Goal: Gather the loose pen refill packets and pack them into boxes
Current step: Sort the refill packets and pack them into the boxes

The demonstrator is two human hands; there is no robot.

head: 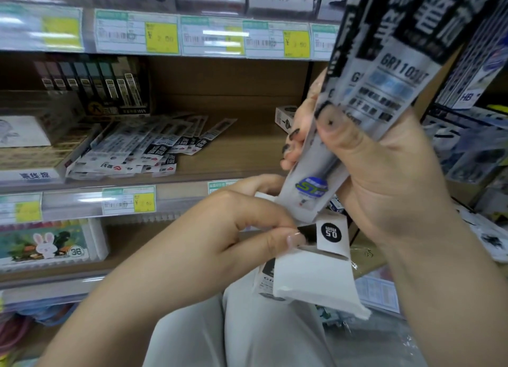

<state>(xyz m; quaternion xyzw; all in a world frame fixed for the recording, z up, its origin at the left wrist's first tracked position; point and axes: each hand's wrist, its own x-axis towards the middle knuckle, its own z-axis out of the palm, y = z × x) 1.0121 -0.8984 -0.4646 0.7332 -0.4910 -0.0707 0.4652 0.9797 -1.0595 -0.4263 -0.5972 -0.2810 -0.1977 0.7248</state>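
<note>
refill packets (382, 97) in right hand (384, 169)

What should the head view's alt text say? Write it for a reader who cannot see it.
A person's right hand grips a bunch of pen refill packets above a small white box, whose open flap the left hand pinches. More loose refill packets lie piled on the wooden shelf behind.

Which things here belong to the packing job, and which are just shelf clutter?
Job: packets in right hand; white box held by left hand; loose packets on shelf.
Clutter: price tags; rabbit box; dark refill display.
</note>
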